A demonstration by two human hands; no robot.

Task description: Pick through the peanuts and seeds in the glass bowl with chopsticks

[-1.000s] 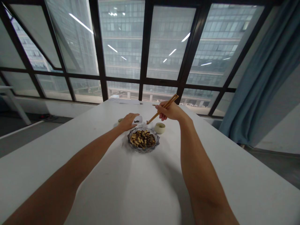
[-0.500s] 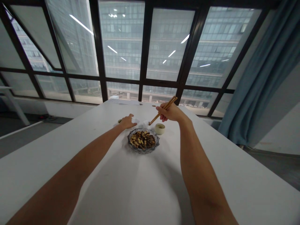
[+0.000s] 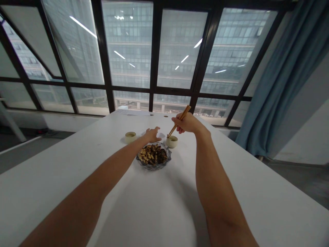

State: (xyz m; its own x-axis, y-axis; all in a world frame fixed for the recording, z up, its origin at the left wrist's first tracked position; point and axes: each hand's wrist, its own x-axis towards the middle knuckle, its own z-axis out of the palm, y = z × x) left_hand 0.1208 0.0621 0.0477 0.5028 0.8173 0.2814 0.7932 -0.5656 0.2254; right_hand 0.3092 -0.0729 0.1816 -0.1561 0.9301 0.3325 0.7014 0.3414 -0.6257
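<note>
My right hand [image 3: 187,122] is closed around a pair of wooden chopsticks [image 3: 179,120], which slant down to the left. Their tips meet the left rim of a small pale cup [image 3: 172,141]; a tiny dark bit shows there, too small to name. With its thumb and fingers apart, my left hand [image 3: 153,134] reaches over the far side of a clear scalloped dish [image 3: 154,167]. Brownish and yellowish dried pieces [image 3: 153,154] fill that dish. A whitish, translucent thing [image 3: 161,135], partly hidden, lies just beyond the left hand's fingers.
Another pale cup [image 3: 130,137] stands left of the dish, close to my left forearm. Papers [image 3: 131,112] lie at the far end of the white table [image 3: 154,212]. Windows rise behind it, and a blue curtain [image 3: 277,89] hangs at the right.
My left hand has moved right, uncovering the left cup. The chopstick tips have shifted from the whitish thing to the right cup's rim. The view has turned slightly.
</note>
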